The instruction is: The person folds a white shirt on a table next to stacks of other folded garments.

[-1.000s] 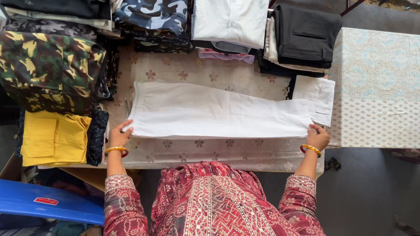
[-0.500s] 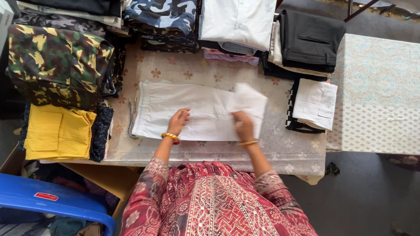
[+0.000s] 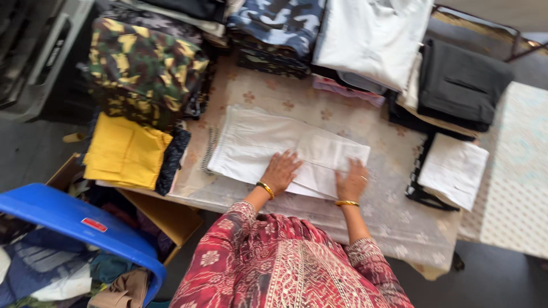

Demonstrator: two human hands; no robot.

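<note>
The white trousers (image 3: 285,154) lie on the counter (image 3: 394,222), folded over into a short stack near its middle. The elastic waistband end points toward 9 o'clock and the doubled-over end toward 3 o'clock.

Left hand (image 3: 281,171): flat, palm down on the lower middle of the garment, fingers spread apart and pressing the cloth, gripping nothing. A gold bangle sits at the wrist.

Right hand (image 3: 352,181): flat, palm down on the folded-over end at the 3 o'clock side, fingers apart and extended, likewise gripping nothing. It too carries a gold bangle.

Surroundings on the counter:
- At 9 o'clock, a folded yellow garment (image 3: 124,149), near the trousers but apart from them.
- At 10 o'clock, a camouflage stack (image 3: 145,68).
- At 12 o'clock, a blue-grey camouflage stack (image 3: 279,25).
- At 1 o'clock, a folded white shirt (image 3: 371,34).
- At 2 o'clock, a dark grey folded garment (image 3: 462,85).
- At 3 o'clock, a small white folded piece (image 3: 454,170) resting on dark cloth, well apart from the hands.
- Off the counter at 8 o'clock, a blue plastic tub (image 3: 68,222) holding mixed clothing.

Assessment of progress: the legs appear already doubled back over the body of the garment, so the main fold is judged complete. The edges at the lower side are not fully aligned, with a layer showing beneath. Smoothing and squaring the stack appears to be in hand. The trousers have not yet joined any of the surrounding stacks.
</note>
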